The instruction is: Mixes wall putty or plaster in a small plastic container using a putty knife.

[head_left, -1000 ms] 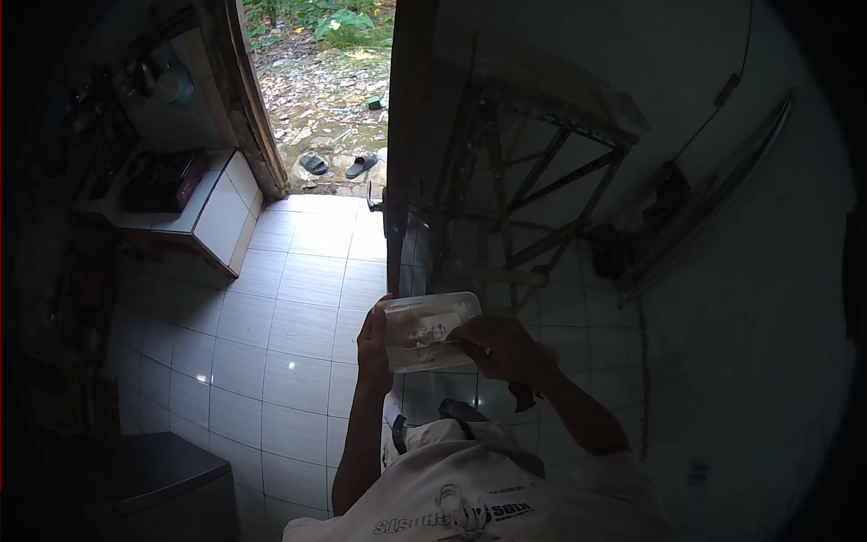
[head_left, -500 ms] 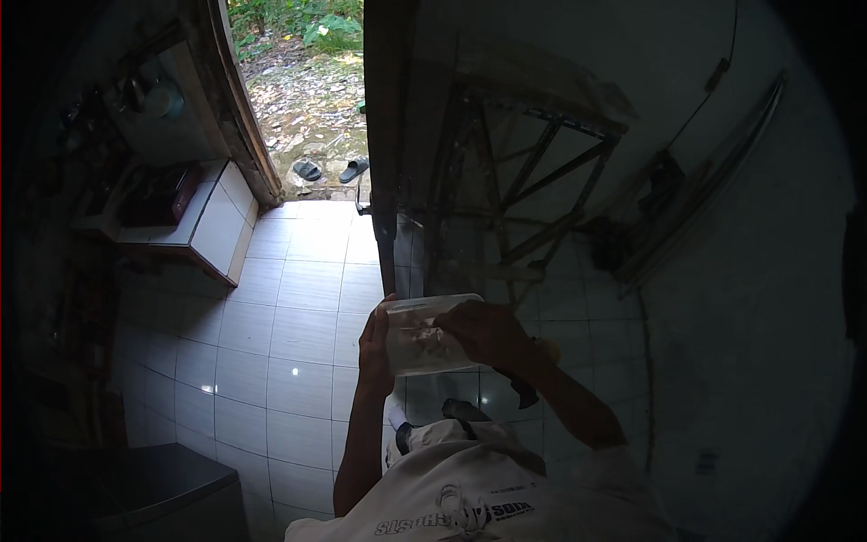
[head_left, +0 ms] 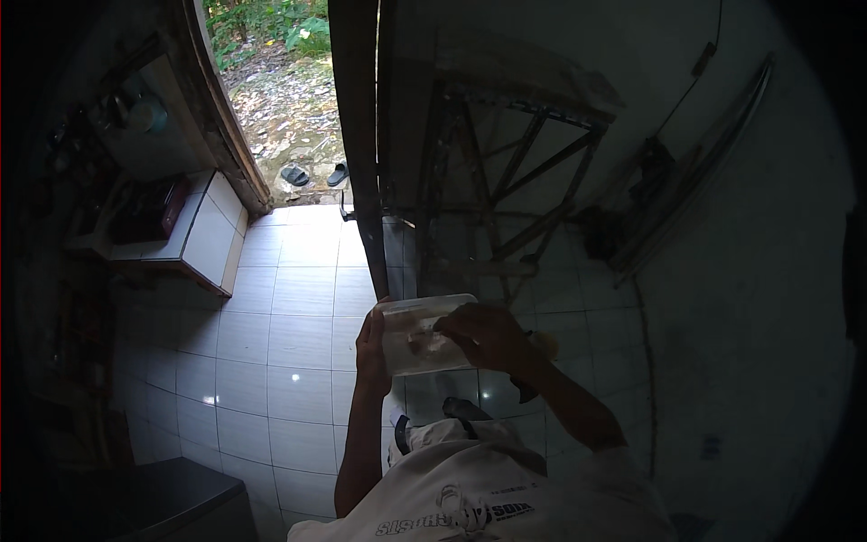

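A clear plastic container, roughly rectangular, is held up in front of my body. My left hand grips its left side, thumb near the upper rim. Over its right part is my right hand, fingers bent and drawn together, their tips at the container's middle. Whatever those fingers hold is too dark and small to make out. Some pale and brownish contents show through, but their kind is unclear.
A dark door stands open onto bright ground, where two dark sandals lie. To the left is a white-tiled counter bearing a dark red appliance. A dark-framed stand is behind the door. A grey-topped box sits lower left.
The doorway and room have shifted slightly left in view. My right fingers have moved a little over the container, and the pale contents look different. My left hand keeps its grip.
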A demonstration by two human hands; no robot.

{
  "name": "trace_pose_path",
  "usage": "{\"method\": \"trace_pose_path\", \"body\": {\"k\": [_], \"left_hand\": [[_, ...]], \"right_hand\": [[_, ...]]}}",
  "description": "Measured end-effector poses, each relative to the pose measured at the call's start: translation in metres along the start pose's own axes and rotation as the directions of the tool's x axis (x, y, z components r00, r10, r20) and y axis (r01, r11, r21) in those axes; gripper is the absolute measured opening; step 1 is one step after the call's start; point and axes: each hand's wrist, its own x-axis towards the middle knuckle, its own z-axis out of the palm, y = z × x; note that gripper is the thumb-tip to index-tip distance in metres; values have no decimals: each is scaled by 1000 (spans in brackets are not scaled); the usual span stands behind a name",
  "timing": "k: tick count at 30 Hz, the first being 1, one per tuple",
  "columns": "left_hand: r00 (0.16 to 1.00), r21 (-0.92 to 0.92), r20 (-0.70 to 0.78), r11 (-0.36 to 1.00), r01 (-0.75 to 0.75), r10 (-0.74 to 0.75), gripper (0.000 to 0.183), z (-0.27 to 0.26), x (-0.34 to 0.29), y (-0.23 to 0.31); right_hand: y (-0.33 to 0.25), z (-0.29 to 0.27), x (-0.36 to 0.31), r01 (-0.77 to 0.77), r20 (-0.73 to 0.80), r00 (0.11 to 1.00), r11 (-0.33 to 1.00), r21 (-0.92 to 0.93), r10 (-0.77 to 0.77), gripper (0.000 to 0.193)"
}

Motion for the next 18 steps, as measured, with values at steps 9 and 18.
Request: {"method": "trace_pose_path", "body": {"k": [9,18], "left_hand": [[999,119,-21,993,-28,30,49,8,7,-1],[994,35,92,998,56,-59,51,15,15,-10]], "right_hand": [[-8,17,-21,78,210,977,973,-217,-32,56],[-3,-10,-10,-54,-34,998,996,-75,51,22]]}}
